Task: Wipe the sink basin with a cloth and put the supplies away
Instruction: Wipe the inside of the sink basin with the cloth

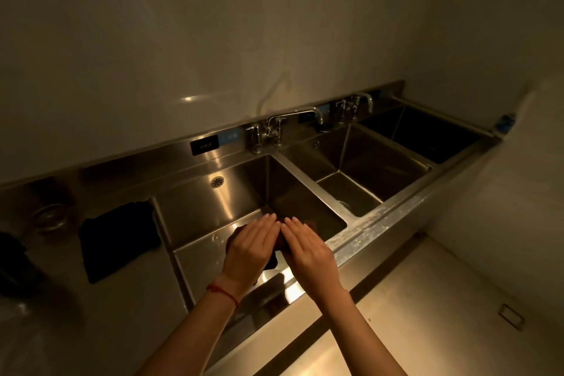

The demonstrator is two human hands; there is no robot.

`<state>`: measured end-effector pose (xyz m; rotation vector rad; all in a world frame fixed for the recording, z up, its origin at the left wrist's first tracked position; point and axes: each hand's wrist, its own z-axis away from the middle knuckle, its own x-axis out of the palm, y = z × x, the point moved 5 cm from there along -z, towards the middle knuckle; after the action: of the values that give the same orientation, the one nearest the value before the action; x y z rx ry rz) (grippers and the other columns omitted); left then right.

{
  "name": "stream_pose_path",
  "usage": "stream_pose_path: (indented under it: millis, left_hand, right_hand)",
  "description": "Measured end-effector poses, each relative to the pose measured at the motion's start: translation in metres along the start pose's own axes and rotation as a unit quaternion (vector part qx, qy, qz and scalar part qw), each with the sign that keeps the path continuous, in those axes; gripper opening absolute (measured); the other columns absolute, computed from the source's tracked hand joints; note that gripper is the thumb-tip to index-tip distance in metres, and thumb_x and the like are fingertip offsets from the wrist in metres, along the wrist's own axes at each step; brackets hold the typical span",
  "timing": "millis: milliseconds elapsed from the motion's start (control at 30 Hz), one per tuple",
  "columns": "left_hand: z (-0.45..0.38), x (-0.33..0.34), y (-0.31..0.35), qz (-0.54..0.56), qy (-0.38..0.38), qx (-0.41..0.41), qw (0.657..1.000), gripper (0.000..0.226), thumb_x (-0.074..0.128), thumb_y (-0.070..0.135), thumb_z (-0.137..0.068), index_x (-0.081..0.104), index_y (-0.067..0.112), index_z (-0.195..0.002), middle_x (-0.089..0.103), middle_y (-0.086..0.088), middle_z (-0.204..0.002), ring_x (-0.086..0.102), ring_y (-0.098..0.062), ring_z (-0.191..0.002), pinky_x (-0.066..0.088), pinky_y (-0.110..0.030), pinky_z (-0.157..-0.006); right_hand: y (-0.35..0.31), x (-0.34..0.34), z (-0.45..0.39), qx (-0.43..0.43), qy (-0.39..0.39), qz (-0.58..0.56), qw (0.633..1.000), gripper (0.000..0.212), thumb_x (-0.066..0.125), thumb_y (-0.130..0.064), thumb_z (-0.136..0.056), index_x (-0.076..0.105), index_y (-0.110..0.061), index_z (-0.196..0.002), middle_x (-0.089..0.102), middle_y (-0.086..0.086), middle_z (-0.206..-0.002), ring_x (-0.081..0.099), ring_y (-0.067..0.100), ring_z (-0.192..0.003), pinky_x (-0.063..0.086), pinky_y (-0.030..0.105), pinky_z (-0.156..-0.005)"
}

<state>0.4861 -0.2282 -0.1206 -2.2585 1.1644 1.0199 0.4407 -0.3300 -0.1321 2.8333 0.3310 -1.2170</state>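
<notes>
Your left hand (248,249) and right hand (308,249) press flat, fingers straight, on the dark cloth (270,259), spreading pressure to wipe the basin (244,189); neither hand clenches it.

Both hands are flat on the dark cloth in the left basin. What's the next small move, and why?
Probably slide the cloth forward along the basin floor. The left hand and right hand press it near the front wall, so the floor beyond looks unwiped.

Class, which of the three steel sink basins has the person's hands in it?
The leftmost steel basin: both flat hands, left hand and right hand, press a dark cloth there.
</notes>
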Motion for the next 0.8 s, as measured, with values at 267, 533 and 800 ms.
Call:
stream_pose_path:
  millis: [267,533,800]
  left_hand:
    - [-0.048,0.041,0.043,0.000,-0.014,0.019,1.000,0.053,0.094,0.007,-0.047,0.076,0.002,-0.097,0.076,-0.013,-0.100,0.074,-0.022,-0.093,0.062,-0.036,-0.074]
    - [-0.088,0.078,0.069,0.014,-0.015,0.022,1.000,0.051,0.093,0.006,-0.050,0.076,0.003,-0.098,0.076,-0.013,-0.100,0.074,-0.023,-0.092,0.062,-0.037,-0.077]
    - [-0.122,0.110,0.066,0.031,-0.026,0.022,0.999,0.051,0.092,0.006,-0.050,0.074,0.000,-0.098,0.075,-0.015,-0.098,0.073,-0.026,-0.093,0.058,-0.042,-0.081]
  right_hand:
    - [0.073,-0.019,0.010,0.020,0.004,0.011,1.000,0.054,0.084,-0.019,-0.065,0.064,-0.005,-0.113,0.067,0.011,-0.113,0.062,0.024,-0.107,0.050,0.038,-0.089]
    - [0.130,-0.033,0.012,0.032,0.001,0.012,0.999,0.052,0.082,-0.019,-0.066,0.064,-0.005,-0.113,0.067,0.012,-0.114,0.062,0.025,-0.108,0.052,0.039,-0.088]
    - [0.181,-0.021,0.014,0.088,-0.042,0.013,0.995,0.046,0.059,-0.038,-0.086,0.059,-0.009,-0.121,0.062,0.011,-0.123,0.057,0.025,-0.115,0.047,0.041,-0.094]
